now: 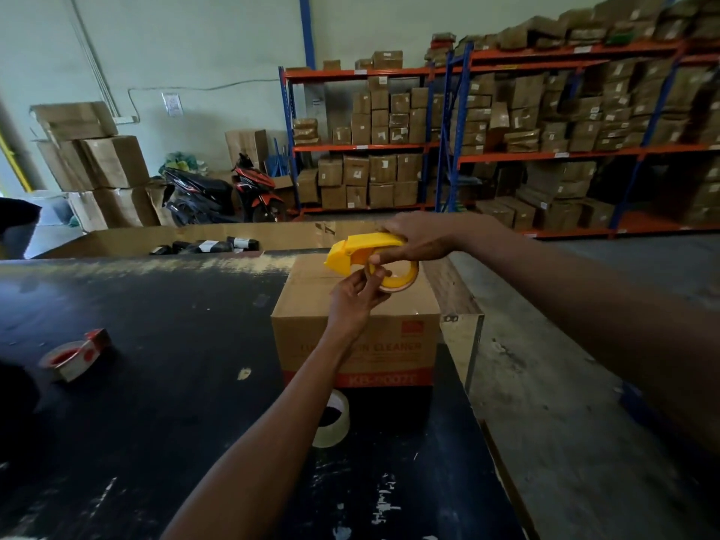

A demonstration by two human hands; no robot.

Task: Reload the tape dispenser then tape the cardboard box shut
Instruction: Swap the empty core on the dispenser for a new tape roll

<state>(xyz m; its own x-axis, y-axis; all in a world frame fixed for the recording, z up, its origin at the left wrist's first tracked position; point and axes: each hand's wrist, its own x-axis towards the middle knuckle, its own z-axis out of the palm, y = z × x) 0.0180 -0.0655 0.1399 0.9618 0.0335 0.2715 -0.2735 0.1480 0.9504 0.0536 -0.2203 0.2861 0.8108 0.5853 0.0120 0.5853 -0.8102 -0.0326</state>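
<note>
Yellow plastic tape dispenser held up in the air just above top of brown cardboard box, nose pointing left. Curved yellow handle on top, wheel below w/ thin ring of brownish tape around yellow hub; roll nearly spent, mostly core showing. Right hand wrapped over handle from the right, grip closed on dispenser. Left hand reaching up from below, fingertips pinching edge of the ring at wheel's left side, grip narrow on the tape.

Box upright on black scuffed counter near its right edge, top flaps down, front face w/ red band and orange lettering, partly hidden by left forearm.

Counts: 1 yellow dispenser, 1 box on counter. 1 clear tape roll lying on counter just in front of box, half covered by forearm. 1 red-and-white dispenser w/ tape, lying on its side at counter's left, well apart from box. 2 hands in view.

Behind counter: large open carton w/ a few dark wrapped items inside, count unclear. 1 black-and-red scooter parked by wall. Orange-and-blue racking stacked w/ many brown cartons, too many to count. Stack of big cartons at back left.
</note>
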